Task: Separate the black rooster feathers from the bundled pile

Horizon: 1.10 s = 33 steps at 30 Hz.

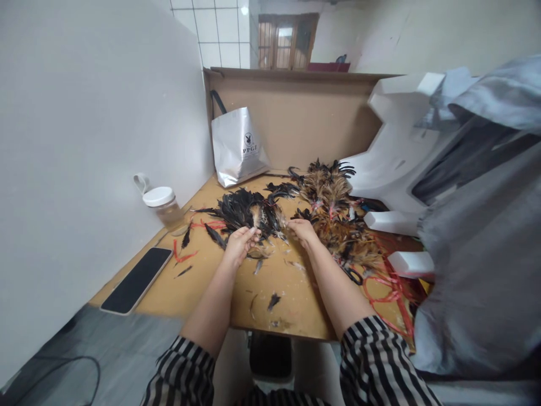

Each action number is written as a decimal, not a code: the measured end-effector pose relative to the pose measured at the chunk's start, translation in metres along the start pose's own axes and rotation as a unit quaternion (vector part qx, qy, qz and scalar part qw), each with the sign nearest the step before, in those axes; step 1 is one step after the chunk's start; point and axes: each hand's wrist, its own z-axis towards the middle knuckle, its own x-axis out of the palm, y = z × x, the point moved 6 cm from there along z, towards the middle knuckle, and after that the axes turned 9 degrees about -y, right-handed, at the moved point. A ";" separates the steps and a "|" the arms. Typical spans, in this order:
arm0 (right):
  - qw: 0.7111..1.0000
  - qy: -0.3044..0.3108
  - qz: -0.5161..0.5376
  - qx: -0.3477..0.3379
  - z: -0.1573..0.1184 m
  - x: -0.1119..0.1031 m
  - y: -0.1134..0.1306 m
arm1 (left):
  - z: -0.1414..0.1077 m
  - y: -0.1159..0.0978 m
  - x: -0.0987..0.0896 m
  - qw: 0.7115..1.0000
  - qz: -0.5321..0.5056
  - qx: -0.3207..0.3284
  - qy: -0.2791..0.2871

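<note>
Near the middle of the wooden table lies a pile of black feathers. My left hand is at the front edge of this pile, its fingers pinched on a brownish feather that stands upright. To the right, my right hand has its thumb and fingertips pressed together beside the pile's pale quill ends; what it holds, if anything, is too small to name. Brown feather bundles lie behind and to the right of my right hand, with more brown feathers beside its wrist.
A phone and a lidded jar are on the left. Behind the feathers stands a silver bag. Red strings, black scissors handles and white foam are on the right. Loose feathers lie near the front edge.
</note>
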 end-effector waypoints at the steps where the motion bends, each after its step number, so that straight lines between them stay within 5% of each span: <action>1: 0.996 0.035 0.083 0.022 -0.007 0.004 0.001 | -0.001 0.003 0.001 1.000 -0.010 -0.017 0.005; 4: 0.947 0.140 0.280 0.067 -0.032 0.020 0.008 | -0.004 0.012 0.006 0.997 -0.031 -0.068 0.023; 8: 0.916 0.157 0.361 0.077 -0.056 0.037 0.012 | -0.006 0.021 0.011 0.991 -0.055 -0.105 0.058; 15: 0.951 0.079 0.298 -0.032 -0.069 0.050 0.016 | -0.007 0.028 0.013 0.986 -0.066 -0.135 0.072; 33: 0.959 0.011 0.237 -0.155 -0.070 0.045 0.018 | -0.010 0.031 0.014 0.989 -0.025 -0.139 0.051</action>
